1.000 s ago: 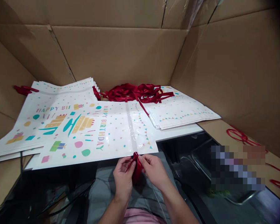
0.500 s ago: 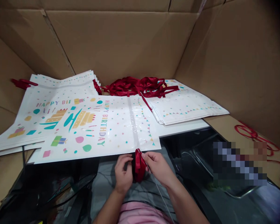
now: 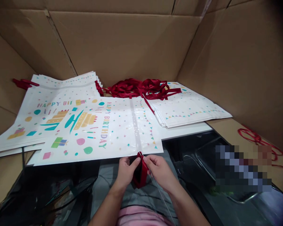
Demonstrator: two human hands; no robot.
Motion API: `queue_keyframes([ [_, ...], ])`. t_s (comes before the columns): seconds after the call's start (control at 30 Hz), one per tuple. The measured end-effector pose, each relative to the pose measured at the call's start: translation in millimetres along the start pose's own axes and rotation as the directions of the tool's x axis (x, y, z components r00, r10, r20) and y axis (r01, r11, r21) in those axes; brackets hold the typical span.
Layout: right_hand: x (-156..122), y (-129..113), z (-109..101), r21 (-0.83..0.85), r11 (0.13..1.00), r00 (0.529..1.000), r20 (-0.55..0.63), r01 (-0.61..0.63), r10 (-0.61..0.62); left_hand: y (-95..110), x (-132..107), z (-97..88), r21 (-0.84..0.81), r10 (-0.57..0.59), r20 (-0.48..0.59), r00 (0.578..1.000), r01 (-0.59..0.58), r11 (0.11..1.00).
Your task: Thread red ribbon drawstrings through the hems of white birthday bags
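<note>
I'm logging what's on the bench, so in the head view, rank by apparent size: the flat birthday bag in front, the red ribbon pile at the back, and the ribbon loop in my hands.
1. Flat birthday bag
2. Red ribbon pile
3. Ribbon loop, pinched by left hand and right hand; smallest though nearest.

A pixelated block (image 3: 242, 168) hides something at the right, and the forearms run off the bottom edge.

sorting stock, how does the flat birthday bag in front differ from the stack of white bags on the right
The front flat white birthday bag lies single, near edge at both hands, left hand and right hand, holding a dark red ribbon. The right stack of white bags is many-layered, untouched, farther back. Both are white with coloured bunting.
</note>
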State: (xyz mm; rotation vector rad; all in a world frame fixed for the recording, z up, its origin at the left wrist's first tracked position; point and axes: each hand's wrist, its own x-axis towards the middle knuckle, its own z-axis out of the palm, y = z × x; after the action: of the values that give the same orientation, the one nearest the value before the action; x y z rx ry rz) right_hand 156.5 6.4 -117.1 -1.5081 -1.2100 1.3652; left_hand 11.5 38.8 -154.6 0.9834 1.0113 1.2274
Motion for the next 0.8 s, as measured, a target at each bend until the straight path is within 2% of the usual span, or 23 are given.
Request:
queue_keyframes([
  [0.27, -4, -18, 2, -0.272, 0.960, 0.981, -0.156, 0.067, -0.113, 7, -1, 15.5, -0.067, -0.046, -0.162, 0.986, 0.036, 0.997],
  [0.57, -2, -24, 2, -0.383, 0.922, 0.945, -0.277, 0.057, -0.173, 9, -2, 33.7, -0.164, -0.046, -0.188, 0.981, 0.014, 0.986],
  [0.67, -16, -20, -11, -0.317, 0.946, 0.972, -0.191, 0.070, -0.136, 13, -2, 35.8, -0.186, -0.037, -0.224, 0.974, -0.006, 0.983],
  [0.73, -29, -16, -23, -0.261, 0.964, 0.996, -0.051, 0.056, -0.071, 16, -2, 36.3, -0.190, -0.036, -0.244, 0.969, -0.011, 0.982],
  [0.8, -40, -12, -31, -0.230, 0.973, 0.998, 0.067, 0.022, -0.007, 18, -2, 36.5, -0.193, -0.042, -0.251, 0.967, -0.007, 0.981],
])
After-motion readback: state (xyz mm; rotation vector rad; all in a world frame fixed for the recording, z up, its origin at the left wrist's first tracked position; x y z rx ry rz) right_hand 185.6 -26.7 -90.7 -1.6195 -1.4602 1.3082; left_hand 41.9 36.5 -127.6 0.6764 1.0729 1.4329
